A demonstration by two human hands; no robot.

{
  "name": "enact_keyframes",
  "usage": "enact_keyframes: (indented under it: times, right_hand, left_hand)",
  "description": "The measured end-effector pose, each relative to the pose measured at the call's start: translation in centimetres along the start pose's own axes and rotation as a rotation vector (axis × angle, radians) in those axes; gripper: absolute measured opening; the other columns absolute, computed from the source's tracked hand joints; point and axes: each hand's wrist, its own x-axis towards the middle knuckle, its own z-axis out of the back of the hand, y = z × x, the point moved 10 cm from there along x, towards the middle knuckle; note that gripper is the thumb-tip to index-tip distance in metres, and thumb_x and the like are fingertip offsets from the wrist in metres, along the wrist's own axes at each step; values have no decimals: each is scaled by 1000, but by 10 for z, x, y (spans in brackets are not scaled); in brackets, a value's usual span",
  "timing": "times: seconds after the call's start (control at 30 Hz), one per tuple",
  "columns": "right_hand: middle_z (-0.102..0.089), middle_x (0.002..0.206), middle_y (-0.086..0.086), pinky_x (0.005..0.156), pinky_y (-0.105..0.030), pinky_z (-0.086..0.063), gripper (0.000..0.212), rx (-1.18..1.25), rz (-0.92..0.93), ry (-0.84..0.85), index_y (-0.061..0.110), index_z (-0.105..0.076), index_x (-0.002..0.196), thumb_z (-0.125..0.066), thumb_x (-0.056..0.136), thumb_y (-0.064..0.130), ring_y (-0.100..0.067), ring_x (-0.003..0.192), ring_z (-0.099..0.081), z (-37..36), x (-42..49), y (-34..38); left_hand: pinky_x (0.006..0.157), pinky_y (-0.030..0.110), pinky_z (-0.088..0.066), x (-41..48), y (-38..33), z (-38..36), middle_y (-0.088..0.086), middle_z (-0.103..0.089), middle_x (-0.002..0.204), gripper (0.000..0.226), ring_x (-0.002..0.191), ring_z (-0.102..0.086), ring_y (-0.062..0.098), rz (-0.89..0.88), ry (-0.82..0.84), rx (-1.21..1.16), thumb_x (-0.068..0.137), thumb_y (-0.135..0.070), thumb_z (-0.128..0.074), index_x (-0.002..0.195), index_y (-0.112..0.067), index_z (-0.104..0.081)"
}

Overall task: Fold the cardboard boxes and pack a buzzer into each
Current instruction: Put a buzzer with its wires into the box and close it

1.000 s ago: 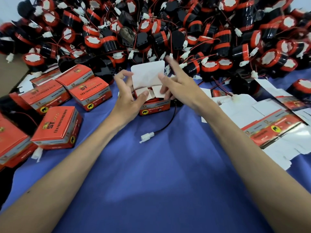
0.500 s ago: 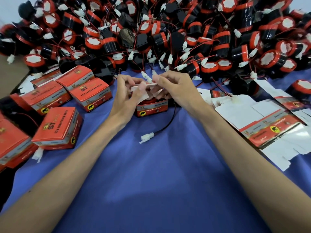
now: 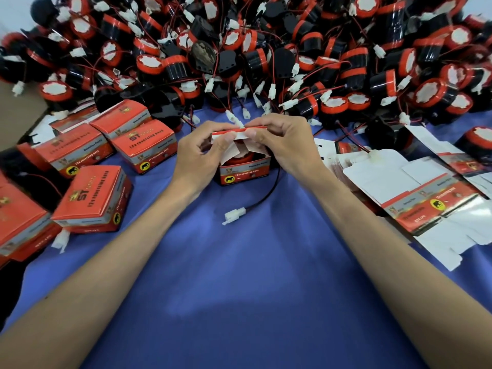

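A small red cardboard box (image 3: 244, 173) stands on the blue cloth in the middle, with a red and black buzzer partly visible inside it. Its top lid flap (image 3: 239, 133) is bent down almost level over the opening. My left hand (image 3: 199, 155) pinches the lid's left end with thumb and fingers. My right hand (image 3: 282, 145) pinches its right end. The buzzer's black wire runs out of the box's right side to a white connector (image 3: 234, 216) lying on the cloth.
A big heap of red and black buzzers (image 3: 266, 54) with white connectors fills the back. Several closed red boxes (image 3: 91, 199) sit at the left. Flat unfolded box blanks (image 3: 415, 198) lie stacked at the right. Blue cloth (image 3: 239, 288) spreads in front.
The white lid flap stood upright a second ago. Both hands have folded it forward and down over the box opening and now pinch its front edge.
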Motion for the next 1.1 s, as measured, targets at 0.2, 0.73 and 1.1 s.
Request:
enact_keyframes:
  times: [0.2,0.73,1.1]
  right_hand:
    - [-69,81,13,75,-14,-49,15,-168,79,-35,15,-75,97,-72,83,11,4,79,-66,8,-5,10]
    - [-49,89,-11,70,-47,-53,27,-397,284,-118,-2,-66,116,-64,89,2,-33,84,-56,10,-25,8]
    - [-48,89,-7,74,-17,-39,25,-380,259,-120,-1,-71,108,-70,84,4,-19,83,-50,14,-28,10]
  left_hand:
    - [89,18,-47,-1,-8,-6,6,-66,108,23,104,-61,4,-88,81,35,90,-7,-63,113,-6,-65]
    - [109,38,-39,-9,-15,-33,13,-58,131,31,126,-52,27,-259,268,276,95,-5,-54,124,2,-61]
    - [107,44,-43,-13,-10,-40,9,-56,135,35,132,-48,25,-322,303,400,94,-17,-59,126,-3,-61]
